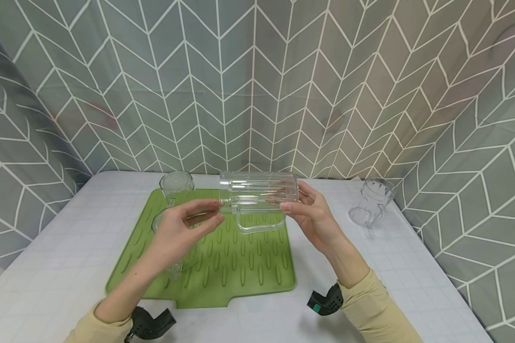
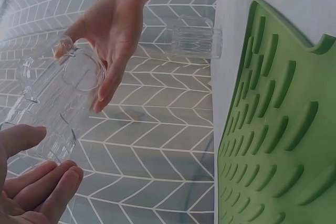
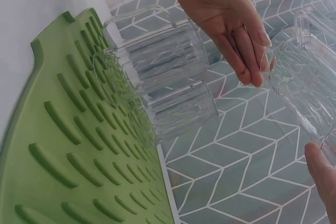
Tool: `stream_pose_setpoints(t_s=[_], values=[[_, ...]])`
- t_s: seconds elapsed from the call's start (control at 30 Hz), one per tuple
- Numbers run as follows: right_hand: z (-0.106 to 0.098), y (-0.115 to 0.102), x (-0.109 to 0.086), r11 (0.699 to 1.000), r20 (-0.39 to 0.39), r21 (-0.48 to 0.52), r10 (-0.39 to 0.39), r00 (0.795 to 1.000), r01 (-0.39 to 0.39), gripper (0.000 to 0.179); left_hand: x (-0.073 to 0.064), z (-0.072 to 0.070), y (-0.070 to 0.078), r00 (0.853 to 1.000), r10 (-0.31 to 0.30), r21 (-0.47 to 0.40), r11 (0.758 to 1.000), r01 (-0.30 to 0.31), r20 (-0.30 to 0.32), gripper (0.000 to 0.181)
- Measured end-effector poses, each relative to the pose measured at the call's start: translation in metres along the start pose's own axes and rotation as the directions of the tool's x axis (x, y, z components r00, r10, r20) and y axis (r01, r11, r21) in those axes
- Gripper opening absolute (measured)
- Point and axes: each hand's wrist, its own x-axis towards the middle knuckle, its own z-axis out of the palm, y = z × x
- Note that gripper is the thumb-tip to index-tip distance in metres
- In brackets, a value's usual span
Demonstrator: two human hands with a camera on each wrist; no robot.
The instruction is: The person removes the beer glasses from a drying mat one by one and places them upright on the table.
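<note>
A clear glass mug is held sideways above the green mat, its handle hanging down. My right hand grips its right end, thumb in front and fingers behind the glass. My left hand is at the opposite end, thumb and fingers apart and fairly straight, fingertips right at the edge of the glass. In the left wrist view the mug slants between both hands. Behind my left hand, more clear glass mugs stand on the mat, partly hidden in the head view.
Another clear glass mug stands on the white table at the right, near its far edge. The mat has raised oval ridges and a notched front edge. A grey curtain with white herringbone lines hangs behind and at both sides.
</note>
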Motion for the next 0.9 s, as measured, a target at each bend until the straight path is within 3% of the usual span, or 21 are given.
stream_pose_setpoints(t_s=[0.37, 0.9], values=[[0.0000, -0.0001, -0.0001, 1.000, 0.014, -0.031, 0.006, 1.000, -0.006, 0.066, -0.0002, 0.0010, -0.0001, 0.999, 0.015, -0.026, 1.000, -0.015, -0.029, 0.038], [0.0000, 0.0046, 0.0025, 0.998, 0.045, -0.062, 0.015, 0.999, -0.012, 0.068, 0.0011, 0.0005, -0.0008, 0.991, 0.076, -0.074, 0.994, -0.084, -0.108, 0.033]])
